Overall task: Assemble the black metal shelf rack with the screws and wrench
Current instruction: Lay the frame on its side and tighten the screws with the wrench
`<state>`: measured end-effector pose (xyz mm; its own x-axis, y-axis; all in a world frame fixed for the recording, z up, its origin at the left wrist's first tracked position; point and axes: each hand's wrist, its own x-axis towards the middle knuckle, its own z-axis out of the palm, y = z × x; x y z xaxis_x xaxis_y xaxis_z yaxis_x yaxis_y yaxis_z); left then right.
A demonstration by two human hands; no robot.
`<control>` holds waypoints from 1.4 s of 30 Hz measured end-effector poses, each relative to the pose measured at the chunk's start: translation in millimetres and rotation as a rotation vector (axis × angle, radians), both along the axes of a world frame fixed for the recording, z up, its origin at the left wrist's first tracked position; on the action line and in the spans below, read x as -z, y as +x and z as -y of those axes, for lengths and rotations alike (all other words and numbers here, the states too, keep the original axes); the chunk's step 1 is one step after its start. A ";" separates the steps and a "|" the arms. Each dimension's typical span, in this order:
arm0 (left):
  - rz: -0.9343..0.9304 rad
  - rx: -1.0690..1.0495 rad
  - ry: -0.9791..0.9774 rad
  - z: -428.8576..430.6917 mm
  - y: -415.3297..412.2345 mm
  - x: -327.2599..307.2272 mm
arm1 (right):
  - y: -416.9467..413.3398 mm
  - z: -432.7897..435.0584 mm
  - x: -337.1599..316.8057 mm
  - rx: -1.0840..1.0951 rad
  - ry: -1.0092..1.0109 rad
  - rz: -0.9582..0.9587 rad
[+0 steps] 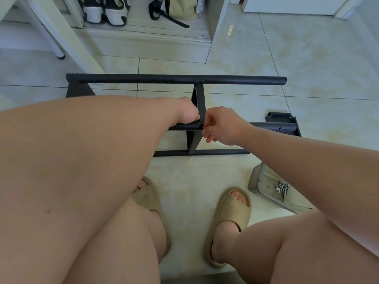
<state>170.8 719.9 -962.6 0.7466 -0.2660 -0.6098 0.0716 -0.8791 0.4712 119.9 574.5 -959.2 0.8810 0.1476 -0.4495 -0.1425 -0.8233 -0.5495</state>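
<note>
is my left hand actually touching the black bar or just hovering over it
Touching. The head view shows the left hand with its fingers curled round the black bar, with no gap between them.

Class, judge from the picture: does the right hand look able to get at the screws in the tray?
Probably yes. The screws lie in the open tray on the floor beneath the right forearm, nothing covering them; the right hand need only leave the rack and draw back.
</note>
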 end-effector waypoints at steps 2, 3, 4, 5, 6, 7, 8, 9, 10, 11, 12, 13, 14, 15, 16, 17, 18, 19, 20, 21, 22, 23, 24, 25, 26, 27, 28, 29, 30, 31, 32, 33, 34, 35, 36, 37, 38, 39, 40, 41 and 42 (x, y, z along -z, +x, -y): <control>-0.005 0.014 0.017 0.3 0.7 1.0 | 1.0 -0.5 2.5 0.011 0.000 0.012; -0.003 0.025 0.023 0.7 1.4 1.7 | 1.3 -0.6 3.2 0.012 -0.003 0.016; -0.004 0.030 0.028 0.8 2.3 2.1 | 1.8 -1.0 3.6 0.010 -0.009 0.021; -0.004 0.029 0.031 0.6 3.5 3.0 | 2.2 -1.4 3.8 0.008 -0.018 0.026; -0.002 0.026 0.034 0.4 4.6 4.3 | 2.5 -2.0 4.1 0.006 -0.031 0.032; 0.000 0.027 0.038 0.2 5.5 5.6 | 2.6 -2.5 4.2 0.006 -0.047 0.039; 0.000 0.027 0.041 0.2 6.0 6.3 | 2.9 -3.1 4.4 0.007 -0.063 0.047; -0.003 0.029 0.043 0.2 7.0 7.1 | 3.1 -3.3 4.4 0.008 -0.078 0.053; -0.004 0.029 0.044 0.3 7.7 8.1 | 3.2 -3.2 4.4 0.011 -0.090 0.056; 0.000 0.029 0.043 0.3 8.2 9.0 | 3.4 -2.7 3.8 0.015 -0.098 0.052; -0.001 0.020 0.040 0.0 8.6 9.3 | 3.7 -1.7 3.0 0.019 -0.109 0.045; -0.003 0.002 0.032 -0.4 9.1 10.1 | 4.0 -0.1 1.7 0.023 -0.131 0.041; -0.001 -0.010 0.029 -0.7 9.2 10.2 | 4.5 2.1 0.7 0.027 -0.165 0.045; 0.002 -0.003 0.038 -1.0 9.3 10.0 | 4.7 4.3 -0.1 0.031 -0.207 0.055; 0.000 0.013 0.052 -1.2 9.0 9.3 | 4.6 5.8 -0.4 0.033 -0.250 0.069; 0.003 0.034 0.068 -1.4 9.0 9.5 | 4.2 6.5 -0.4 0.030 -0.290 0.082; 0.003 0.055 0.084 -1.0 9.1 9.4 | 3.7 6.5 0.1 0.021 -0.321 0.093; 0.004 0.075 0.094 -1.0 9.4 9.9 | 3.6 6.1 0.7 0.010 -0.344 0.100; 0.001 0.096 0.104 -1.0 9.3 9.5 | 3.8 5.5 1.3 0.002 -0.358 0.104; 0.000 0.112 0.113 -1.2 9.6 9.5 | 4.5 5.2 1.4 -0.003 -0.365 0.105; 0.000 0.122 0.122 -1.1 9.8 9.3 | 5.4 5.2 1.5 -0.003 -0.367 0.103; 0.000 0.132 0.128 -0.7 9.9 9.7 | 6.1 5.5 1.2 0.000 -0.369 0.101; -0.001 0.136 0.135 0.0 8.5 8.3 | 6.4 5.8 1.2 0.002 -0.373 0.101; 0.000 0.129 0.137 0.5 7.7 7.8 | 6.2 6.1 1.5 0.000 -0.382 0.104; 0.000 0.116 0.138 1.7 6.2 6.2 | 5.7 6.0 2.0 -0.006 -0.396 0.111; 0.011 0.112 0.142 2.5 5.2 5.8 | 4.8 5.6 2.8 -0.017 -0.411 0.116; 0.031 0.127 0.156 3.7 3.7 4.6 | 3.9 5.0 3.0 -0.030 -0.423 0.117; 0.062 0.136 0.164 5.4 1.8 3.7 | 3.2 4.4 2.4 -0.039 -0.427 0.113; 0.076 0.133 0.175 7.4 -2.9 -1.0 | 2.6 4.2 0.8 -0.039 -0.423 0.104; 0.085 0.122 0.183 10.6 -6.7 -5.2 | 1.7 5.0 -1.8 -0.035 -0.411 0.092; 0.099 0.093 0.168 13.6 -12.1 -11.7 | 0.8 7.1 -5.0 -0.031 -0.398 0.082; 0.117 0.118 0.171 15.7 -16.7 -16.7 | -0.4 10.8 -8.3 -0.026 -0.383 0.076; 0.146 0.154 0.190 16.8 -20.3 -17.9 | -2.1 16.0 -11.7 -0.021 -0.364 0.074; 0.150 0.098 0.176 17.9 -21.0 -17.6 | -4.8 22.7 -15.2 -0.015 -0.342 0.076; 0.171 0.022 0.148 19.0 -20.6 -17.7 | -8.3 30.6 -18.6 -0.011 -0.319 0.079; 0.209 -0.028 0.152 19.5 -19.8 -18.2 | -12.8 39.4 -21.9 -0.007 -0.296 0.085; 0.262 -0.057 0.144 21.5 -21.1 -19.6 | -18.5 49.3 -25.3 -0.003 -0.274 0.090; 0.303 -0.068 0.127 25.1 -22.8 -21.0 | -25.2 60.0 -28.4 0.002 -0.259 0.093; 0.341 -0.045 0.107 29.5 -25.5 -22.7 | -32.7 71.5 -31.0 0.008 -0.253 0.094; 0.387 -0.013 0.071 35.9 -27.8 -24.7 | -40.4 83.7 -33.1 0.016 -0.257 0.096; 0.417 0.018 0.030 42.8 -32.0 -28.3 | -48.6 96.5 -34.9 0.026 -0.270 0.102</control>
